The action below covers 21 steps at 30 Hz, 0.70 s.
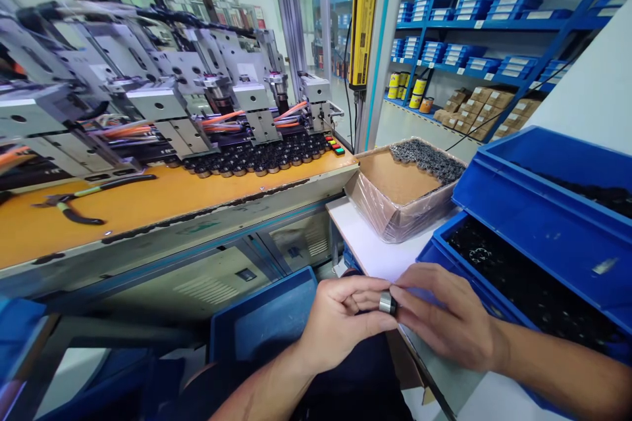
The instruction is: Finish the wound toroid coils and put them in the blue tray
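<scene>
Between my two hands is a small cylindrical part (387, 303), silver on one side and black on the other. My left hand (340, 316) is closed, its thumb and fingers around the part from the left. From the right, my right hand (447, 316) has its fingertips pressed together at the black end. The fingers partly cover the part. Both hands are in front of a white tabletop (365, 237), close to a blue bin (447, 227) filled with small black pieces.
A plastic-lined carton (395, 217) holds rows of small dark parts. Another blue bin (543, 210) is stacked above the first. On the orange bench (187, 200) lie pliers (74, 200) and many black round parts (247, 161) beneath the machine (162, 105). An empty-looking blue crate (266, 322) stands lower left.
</scene>
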### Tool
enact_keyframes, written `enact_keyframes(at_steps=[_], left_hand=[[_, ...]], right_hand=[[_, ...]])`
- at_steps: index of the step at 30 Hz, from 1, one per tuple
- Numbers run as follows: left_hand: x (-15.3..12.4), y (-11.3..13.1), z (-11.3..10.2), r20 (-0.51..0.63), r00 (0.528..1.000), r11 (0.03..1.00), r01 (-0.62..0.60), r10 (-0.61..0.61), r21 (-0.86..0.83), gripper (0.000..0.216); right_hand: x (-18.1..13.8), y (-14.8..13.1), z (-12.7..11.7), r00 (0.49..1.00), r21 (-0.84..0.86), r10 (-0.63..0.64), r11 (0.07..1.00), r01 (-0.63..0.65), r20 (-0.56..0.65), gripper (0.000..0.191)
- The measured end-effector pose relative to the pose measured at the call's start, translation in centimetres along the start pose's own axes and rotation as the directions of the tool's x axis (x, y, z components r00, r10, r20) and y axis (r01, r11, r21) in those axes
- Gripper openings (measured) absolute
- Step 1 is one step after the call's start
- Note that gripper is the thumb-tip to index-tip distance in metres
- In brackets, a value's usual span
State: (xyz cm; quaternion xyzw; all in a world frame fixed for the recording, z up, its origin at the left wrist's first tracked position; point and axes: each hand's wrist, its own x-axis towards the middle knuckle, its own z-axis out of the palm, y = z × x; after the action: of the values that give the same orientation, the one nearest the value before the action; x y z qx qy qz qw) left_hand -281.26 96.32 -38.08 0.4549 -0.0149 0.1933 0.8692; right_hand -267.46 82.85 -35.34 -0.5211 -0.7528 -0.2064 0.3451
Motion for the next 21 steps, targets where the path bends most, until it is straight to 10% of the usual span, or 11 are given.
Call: enact_keyframes(at_steps=[7, 12, 21], left_hand=[[-0.2, -0.6, 0.9, -0.014, 1.0, 1.0, 0.021, -0.021, -0.017, 0.036], [-0.5, -2.0, 1.6, -0.116, 0.976, 0.983, -0.18, 0.183, 0.031, 0.046], [-0.4, 0.0, -0.1, 0.148, 0.856, 0.709, -0.496, 0.495, 0.501, 0.031]], right_hand=[[0.0, 0.0, -0.8, 0.986, -0.141, -0.163, 0.976, 0.164, 0.024, 0.02], [-0.5, -0.5, -1.0, 0.993, -0.17, -0.106, 0.979, 0.113, 0.052, 0.023], [-0.8, -0.9, -1.9, 0.995, -0.084, 0.034, 0.996, -0.026, 0.095, 0.017]])
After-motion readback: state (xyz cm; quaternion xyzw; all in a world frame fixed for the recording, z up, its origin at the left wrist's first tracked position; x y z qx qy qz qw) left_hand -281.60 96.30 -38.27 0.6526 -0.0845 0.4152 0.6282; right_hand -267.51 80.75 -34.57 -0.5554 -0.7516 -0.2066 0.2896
